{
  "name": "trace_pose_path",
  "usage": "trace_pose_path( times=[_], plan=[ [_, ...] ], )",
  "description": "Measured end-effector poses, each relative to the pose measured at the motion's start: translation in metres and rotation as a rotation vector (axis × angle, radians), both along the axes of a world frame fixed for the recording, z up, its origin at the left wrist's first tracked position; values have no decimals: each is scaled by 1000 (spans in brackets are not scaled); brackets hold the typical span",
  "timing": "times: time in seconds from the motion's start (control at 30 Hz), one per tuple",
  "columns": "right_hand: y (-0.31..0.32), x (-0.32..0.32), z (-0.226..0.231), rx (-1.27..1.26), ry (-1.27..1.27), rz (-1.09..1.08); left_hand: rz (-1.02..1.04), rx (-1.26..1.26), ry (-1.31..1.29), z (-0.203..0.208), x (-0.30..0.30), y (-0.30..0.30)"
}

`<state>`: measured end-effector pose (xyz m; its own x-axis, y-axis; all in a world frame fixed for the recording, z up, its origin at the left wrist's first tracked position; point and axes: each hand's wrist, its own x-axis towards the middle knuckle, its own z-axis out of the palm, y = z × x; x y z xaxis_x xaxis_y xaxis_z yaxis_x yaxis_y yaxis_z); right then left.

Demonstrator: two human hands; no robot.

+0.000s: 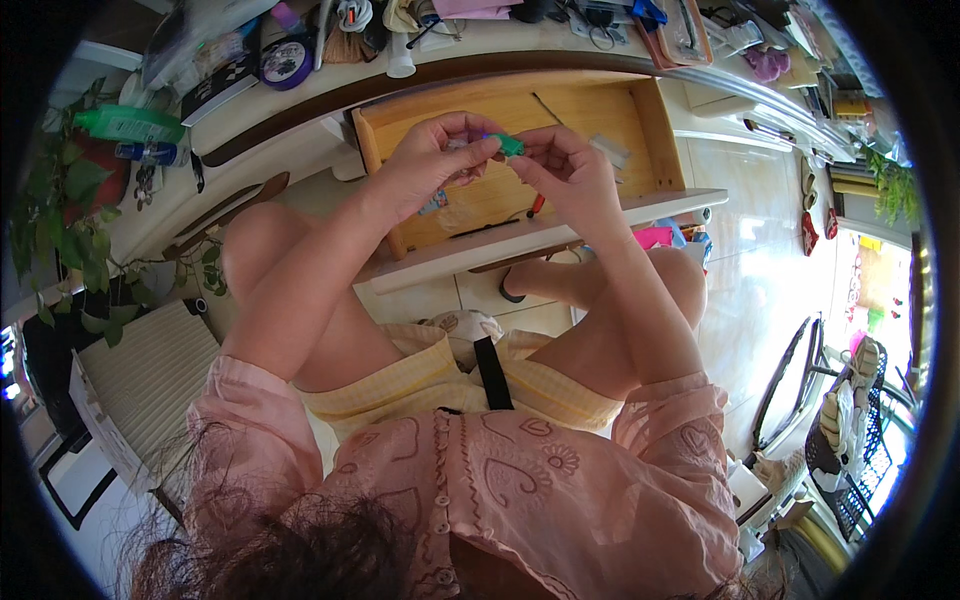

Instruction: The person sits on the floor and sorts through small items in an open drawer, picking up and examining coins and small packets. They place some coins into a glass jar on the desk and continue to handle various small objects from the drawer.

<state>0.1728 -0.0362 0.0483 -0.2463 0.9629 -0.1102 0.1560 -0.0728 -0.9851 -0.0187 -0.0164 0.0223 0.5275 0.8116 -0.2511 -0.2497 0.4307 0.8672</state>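
Observation:
Over an open wooden drawer (470,92), both my hands meet at a small green object (508,145), too small to name for certain. My left hand (437,160) pinches its left end between thumb and fingers; a bit of purple shows beside the fingertips. On the other end, the thumb and fingers of my right hand (566,172) close in a pinch. Below them in the drawer lie a red and black tool (537,206), a clear plastic packet (610,152) and a thin dark stick (547,108).
Along the crowded tabletop stand a purple tape roll (286,63), a white cable (354,14) and scissors (601,33). A green bottle (130,124) lies at the left near a leafy plant (60,215). The drawer front (560,236) crosses above my knees. Red shoes (809,232) rest on the right.

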Motion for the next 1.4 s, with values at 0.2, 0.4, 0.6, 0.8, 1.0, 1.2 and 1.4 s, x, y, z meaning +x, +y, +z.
trace_pose_path(
  times=[0.2,0.4,0.6,0.8,1.0,1.2,1.4],
  plan=[
    [-1,0,7,-52,34,34,-7,-73,-79,-2,-1,0],
    [-1,1,3,-78,138,29,-22,-88,-70,2,1,1],
    [-1,2,-4,-75,-16,14,16,-41,-20,5,1,0],
    [1,1,-5,-120,15,22,1,88,96,18,5,-2],
    [-1,2,-4,-175,116,39,0,254,228,12,7,-2],
    [-1,-2,0,-189,-67,86,-11,356,290,7,9,-4],
    [-2,-2,2,-192,-32,79,-8,342,295,10,9,-4]
  ],
)
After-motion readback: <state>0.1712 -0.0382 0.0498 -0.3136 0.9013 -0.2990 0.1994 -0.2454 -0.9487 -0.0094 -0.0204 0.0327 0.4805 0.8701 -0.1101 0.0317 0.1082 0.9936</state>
